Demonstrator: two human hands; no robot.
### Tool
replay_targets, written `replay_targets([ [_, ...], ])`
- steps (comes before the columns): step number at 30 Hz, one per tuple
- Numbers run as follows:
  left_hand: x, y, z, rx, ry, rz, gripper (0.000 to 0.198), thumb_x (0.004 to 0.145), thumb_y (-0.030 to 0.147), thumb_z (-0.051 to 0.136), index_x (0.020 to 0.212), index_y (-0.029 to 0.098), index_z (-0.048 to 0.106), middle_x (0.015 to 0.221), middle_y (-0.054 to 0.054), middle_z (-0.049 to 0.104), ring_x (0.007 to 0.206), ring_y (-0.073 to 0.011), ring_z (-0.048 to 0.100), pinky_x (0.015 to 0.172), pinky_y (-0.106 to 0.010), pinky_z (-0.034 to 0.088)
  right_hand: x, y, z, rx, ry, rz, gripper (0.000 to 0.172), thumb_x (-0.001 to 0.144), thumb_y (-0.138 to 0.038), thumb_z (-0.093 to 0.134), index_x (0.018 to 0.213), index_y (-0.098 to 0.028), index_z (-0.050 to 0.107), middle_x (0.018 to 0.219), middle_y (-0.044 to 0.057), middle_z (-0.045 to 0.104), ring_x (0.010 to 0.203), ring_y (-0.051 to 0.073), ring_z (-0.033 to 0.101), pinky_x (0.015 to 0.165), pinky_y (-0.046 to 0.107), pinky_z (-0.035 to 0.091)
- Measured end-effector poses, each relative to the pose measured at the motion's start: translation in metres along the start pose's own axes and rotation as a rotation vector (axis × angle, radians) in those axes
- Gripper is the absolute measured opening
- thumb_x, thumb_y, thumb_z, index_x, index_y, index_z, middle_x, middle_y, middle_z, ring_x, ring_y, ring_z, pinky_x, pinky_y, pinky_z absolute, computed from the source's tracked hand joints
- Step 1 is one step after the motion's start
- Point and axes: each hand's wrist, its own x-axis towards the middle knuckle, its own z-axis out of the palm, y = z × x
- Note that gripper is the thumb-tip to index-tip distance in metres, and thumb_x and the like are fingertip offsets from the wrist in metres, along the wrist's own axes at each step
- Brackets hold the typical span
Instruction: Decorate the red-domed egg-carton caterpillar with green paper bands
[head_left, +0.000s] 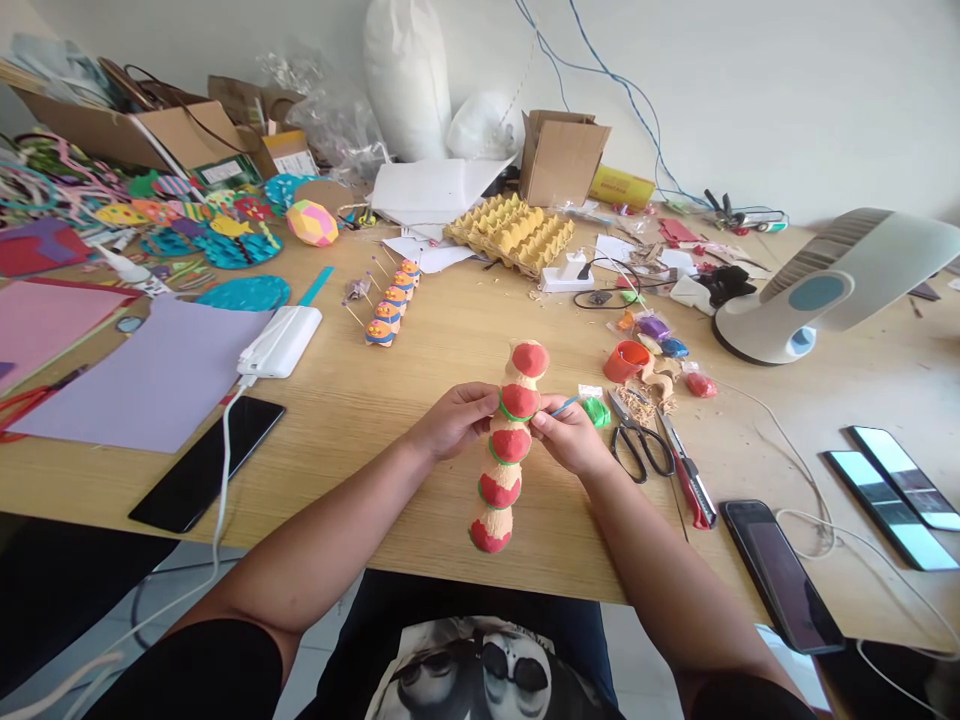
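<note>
A long craft caterpillar (508, 450) made of egg-carton cups lies on the wooden table (390, 470), its humps painted red with green bands. My left hand (454, 418) is closed on its left side near the second hump. My right hand (568, 432) pinches its right side, with a thin blue strip (566, 404) sticking out from the fingers. A second, smaller caterpillar (393, 302) painted orange and blue lies further back.
Scissors (639, 440), a red utility knife (690, 482), an orange cup (625, 360) and a green tape roll (598, 411) lie right of my hands. Phones (781, 572) (204, 462), a power bank (280, 341), purple paper (161, 375), a yellow egg tray (511, 232) and a fan (825, 288) surround them.
</note>
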Motion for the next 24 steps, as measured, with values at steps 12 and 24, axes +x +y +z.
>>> replay_targets([
  [12, 0.0010, 0.0016, 0.0033, 0.016, 0.025, 0.028, 0.033, 0.071, 0.043, 0.088, 0.091, 0.018, 0.080, 0.088, -0.006, 0.077, 0.081, -0.0180, 0.071, 0.077, -0.031, 0.055, -0.0004, -0.0011, 0.0056, 0.048, 0.057, 0.015, 0.045, 0.072, -0.062, 0.082, 0.081, -0.021, 0.067, 0.058, -0.006, 0.043, 0.057, 0.010, 0.035, 0.058, 0.027, 0.031],
  [24, 0.0026, 0.0011, -0.0002, 0.065, -0.003, 0.008, 0.033, 0.072, 0.041, 0.087, 0.093, 0.017, 0.080, 0.087, -0.006, 0.076, 0.081, -0.0188, 0.070, 0.078, -0.032, 0.054, -0.0013, -0.0035, 0.0028, -0.047, 0.065, -0.005, 0.043, 0.074, -0.060, 0.081, 0.081, -0.020, 0.068, 0.061, -0.005, 0.047, 0.058, 0.011, 0.038, 0.058, 0.027, 0.033],
])
